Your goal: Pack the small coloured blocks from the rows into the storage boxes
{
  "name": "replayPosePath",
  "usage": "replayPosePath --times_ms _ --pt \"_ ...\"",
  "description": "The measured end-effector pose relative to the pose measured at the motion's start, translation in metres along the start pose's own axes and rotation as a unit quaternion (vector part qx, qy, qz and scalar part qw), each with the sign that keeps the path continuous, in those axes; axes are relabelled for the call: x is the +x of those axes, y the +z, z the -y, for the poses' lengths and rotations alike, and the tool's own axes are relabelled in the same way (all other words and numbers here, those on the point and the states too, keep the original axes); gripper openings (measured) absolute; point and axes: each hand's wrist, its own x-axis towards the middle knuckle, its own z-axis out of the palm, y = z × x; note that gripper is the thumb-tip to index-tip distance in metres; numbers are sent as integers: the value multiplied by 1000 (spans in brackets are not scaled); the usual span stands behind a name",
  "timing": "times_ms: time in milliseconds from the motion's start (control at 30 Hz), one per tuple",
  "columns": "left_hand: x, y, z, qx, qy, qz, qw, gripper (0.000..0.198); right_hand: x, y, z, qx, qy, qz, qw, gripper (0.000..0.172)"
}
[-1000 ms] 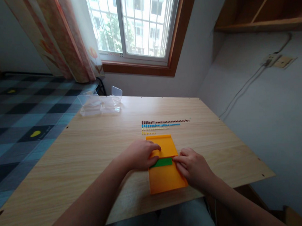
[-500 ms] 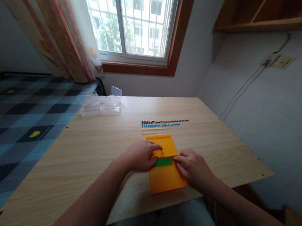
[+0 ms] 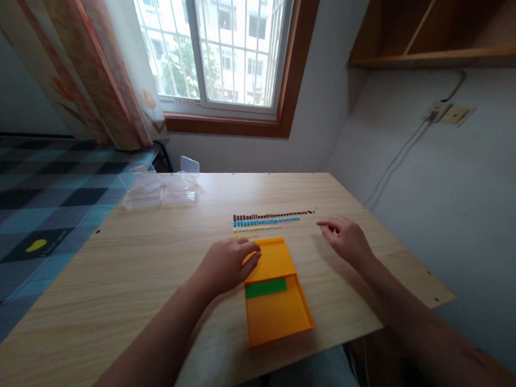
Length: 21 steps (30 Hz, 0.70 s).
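Note:
A two-panel orange-yellow case (image 3: 274, 318) lies unfolded near the table's front edge. Inside its near half, against the middle ridge, sits a flat green strip (image 3: 266, 288). My left hand (image 3: 229, 266) rests on the left side of the case's far half, thumb and fingers apart, holding nothing. Over the table to the right hovers my right hand (image 3: 348, 239), away from the case. Its forefinger and thumb stretch left with a gap between them, and no object shows there. Beyond the case run rows of tiny pieces: dark brown (image 3: 267, 216), blue (image 3: 263, 222), pale yellow (image 3: 259, 228) and yellow (image 3: 247, 236).
Clear plastic boxes (image 3: 161, 189) stand at the table's far left corner. The wooden table (image 3: 158, 266) meets a checked bed (image 3: 40, 208) on the left. A wall with a socket and cord (image 3: 436, 111) bounds the right.
My right hand has left the case's right side and moved up and to the right. My left hand has lifted off the green strip's end, uncovering it. The view has shifted slightly.

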Motion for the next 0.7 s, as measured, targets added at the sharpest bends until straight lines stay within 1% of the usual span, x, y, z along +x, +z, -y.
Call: replayPosePath --times_ms 67,133,200,267,367,433,567,700 --pt "0 -1 4 14 -17 -45 999 33 34 5 -34 -6 59 4 998 26" --pt "-1 -2 7 24 -33 -77 996 35 62 13 -62 -7 102 25 994 22" --pt "-1 -3 10 31 -46 -97 994 35 81 23 -83 -2 126 40 991 19" --pt "-2 -4 12 37 -54 -108 992 35 93 32 -94 4 136 48 990 19" --pt "-2 -2 15 40 -56 -116 991 35 102 43 -100 12 135 54 989 25" --pt "-2 -2 16 36 -57 -119 991 34 105 47 -102 15 131 54 990 24" --pt "-3 -1 17 29 -56 -122 991 32 107 49 -102 25 122 47 991 20" --pt "-2 0 17 32 -58 -127 990 34 107 47 -98 51 124 32 990 20"
